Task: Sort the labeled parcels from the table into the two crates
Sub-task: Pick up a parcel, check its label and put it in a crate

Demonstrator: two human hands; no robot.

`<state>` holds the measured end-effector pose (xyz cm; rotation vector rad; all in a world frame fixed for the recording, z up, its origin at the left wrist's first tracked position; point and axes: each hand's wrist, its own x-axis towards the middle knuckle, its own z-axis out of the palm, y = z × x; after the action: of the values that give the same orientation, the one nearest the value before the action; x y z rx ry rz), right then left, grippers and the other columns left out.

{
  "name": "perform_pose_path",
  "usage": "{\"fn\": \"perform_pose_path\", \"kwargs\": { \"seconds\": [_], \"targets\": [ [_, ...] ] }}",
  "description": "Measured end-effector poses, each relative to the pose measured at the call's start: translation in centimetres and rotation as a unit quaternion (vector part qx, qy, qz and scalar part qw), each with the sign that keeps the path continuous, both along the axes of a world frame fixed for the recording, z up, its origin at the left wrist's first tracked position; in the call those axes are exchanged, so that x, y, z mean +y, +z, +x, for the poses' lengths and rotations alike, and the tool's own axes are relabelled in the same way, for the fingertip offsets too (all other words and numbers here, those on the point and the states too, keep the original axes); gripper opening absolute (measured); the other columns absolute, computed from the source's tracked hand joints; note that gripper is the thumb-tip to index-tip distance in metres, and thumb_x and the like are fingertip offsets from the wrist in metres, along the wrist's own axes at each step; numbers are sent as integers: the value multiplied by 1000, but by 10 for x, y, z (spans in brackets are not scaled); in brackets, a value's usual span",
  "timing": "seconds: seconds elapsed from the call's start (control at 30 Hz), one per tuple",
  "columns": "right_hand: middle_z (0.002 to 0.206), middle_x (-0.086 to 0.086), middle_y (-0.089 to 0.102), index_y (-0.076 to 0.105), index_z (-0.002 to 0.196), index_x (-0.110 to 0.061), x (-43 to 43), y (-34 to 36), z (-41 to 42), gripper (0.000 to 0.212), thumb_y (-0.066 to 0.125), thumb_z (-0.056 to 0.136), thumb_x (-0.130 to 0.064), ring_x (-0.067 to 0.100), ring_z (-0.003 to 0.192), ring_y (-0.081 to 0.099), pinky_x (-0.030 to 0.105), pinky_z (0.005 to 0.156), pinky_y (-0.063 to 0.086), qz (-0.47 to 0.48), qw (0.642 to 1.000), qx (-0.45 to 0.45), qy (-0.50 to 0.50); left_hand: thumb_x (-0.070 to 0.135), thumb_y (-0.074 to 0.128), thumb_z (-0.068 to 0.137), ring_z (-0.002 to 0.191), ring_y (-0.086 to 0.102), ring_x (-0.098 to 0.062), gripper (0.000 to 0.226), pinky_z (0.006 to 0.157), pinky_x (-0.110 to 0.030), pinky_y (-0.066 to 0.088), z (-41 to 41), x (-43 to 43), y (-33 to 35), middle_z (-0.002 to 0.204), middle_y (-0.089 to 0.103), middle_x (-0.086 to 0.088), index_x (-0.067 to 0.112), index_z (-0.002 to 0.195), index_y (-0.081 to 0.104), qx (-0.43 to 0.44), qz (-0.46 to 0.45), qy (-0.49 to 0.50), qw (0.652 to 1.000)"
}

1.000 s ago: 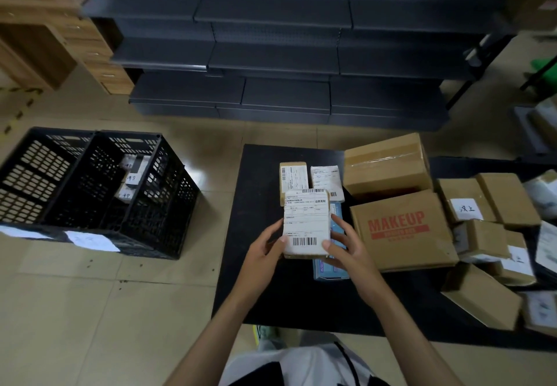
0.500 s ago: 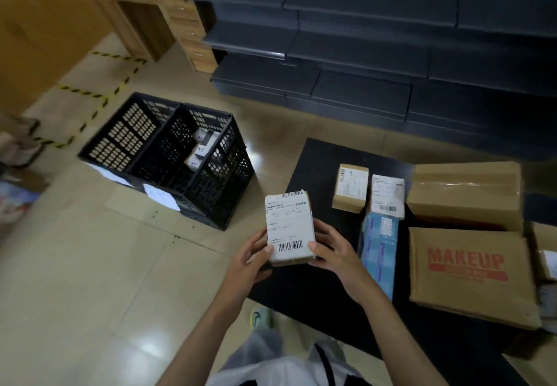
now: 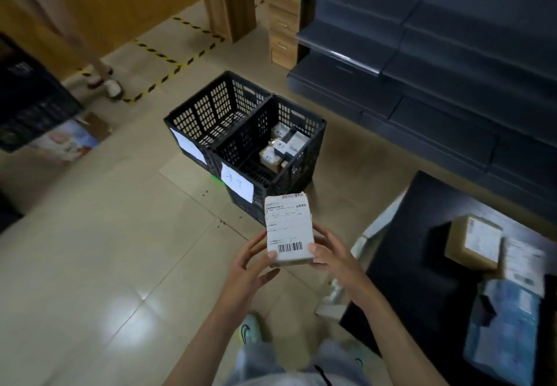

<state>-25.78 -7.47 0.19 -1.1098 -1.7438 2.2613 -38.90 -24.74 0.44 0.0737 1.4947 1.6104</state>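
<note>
Dark grey shelving (image 3: pixel 452 54) fills the upper right, and we look down on a pale tiled floor (image 3: pixel 105 265). At the right edge we have the black table (image 3: pixel 416 265), with a brown labelled box (image 3: pixel 473 241) and a blue packet (image 3: pixel 506 328) lying on it, both blurred. Out on the floor, two black crates stand side by side and touching. The left crate (image 3: pixel 208 114) carries a white paper sheet (image 3: pixel 188 146) on its near wall. The right crate (image 3: pixel 304 156) carries a handwritten sheet (image 3: pixel 236 185), and we spot several small parcels (image 3: pixel 278 147) inside it.

Now to the action: the labeled parcel (image 3: pixel 287 229) is up in the air over the floor, just in front of the right crate's near corner and left of the table, in neither crate. Its white label faces us, barcode at the near end. The left hand (image 3: pixel 250 268) grips its near left corner, thumb on the label and fingers curled underneath. The right hand (image 3: pixel 334 256) grips the near right edge, thumb on top and fingers wrapped below.
</note>
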Motion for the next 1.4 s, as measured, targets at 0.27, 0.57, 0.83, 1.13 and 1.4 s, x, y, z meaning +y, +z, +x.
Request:
{"fn": "perform_pose_path", "kwargs": {
  "seconds": [0.27, 0.57, 0.83, 1.13, 1.4],
  "targets": [
    [126, -21, 68, 58, 126, -58, 9, -18, -132, 49, 72, 81, -70, -1, 110, 67, 39, 98, 56, 125, 988, -78, 52, 14, 78, 92, 118, 71, -23, 43, 100, -47, 58, -138, -22, -12, 128, 74, 3, 23, 133, 67, 5, -30, 68, 997],
    [143, -10, 55, 48, 146, -42, 85, -42, -232, 49, 59, 99, -48, 14, 125, 57, 33, 94, 48, 316, 915, -229, 99, 17, 82, 89, 108, 75, -18, 42, 95, -47, 62, -282, 43, -51, 127, 73, 2, 23, 130, 70, 52, -89, 36, 994],
    [147, -3, 50, 48, 149, -26, 148, -62, -312, 50, 55, 102, -43, 18, 131, 52, 38, 104, 48, 392, 865, -289, 120, 9, 82, 89, 100, 77, -21, 40, 89, -44, 64, -391, 133, -87, 125, 72, -2, 16, 126, 69, 66, -145, -34, 987],
    [130, -2, 61, 60, 138, -22, 192, -133, -370, 45, 49, 100, -44, 22, 113, 64, 37, 89, 54, 346, 859, -370, 69, 11, 86, 86, 104, 76, -19, 43, 94, -46, 62, -496, 230, -183, 119, 75, -6, 14, 126, 69, 82, -190, -176, 962],
    [130, -2, 60, 61, 136, -22, 211, -183, -396, 38, 63, 99, -31, 21, 112, 64, 35, 89, 53, 290, 865, -408, -20, 14, 84, 89, 99, 74, -7, 44, 90, -31, 60, -541, 300, -288, 123, 71, 6, 18, 129, 66, 63, -212, -259, 940]
  ]
}}
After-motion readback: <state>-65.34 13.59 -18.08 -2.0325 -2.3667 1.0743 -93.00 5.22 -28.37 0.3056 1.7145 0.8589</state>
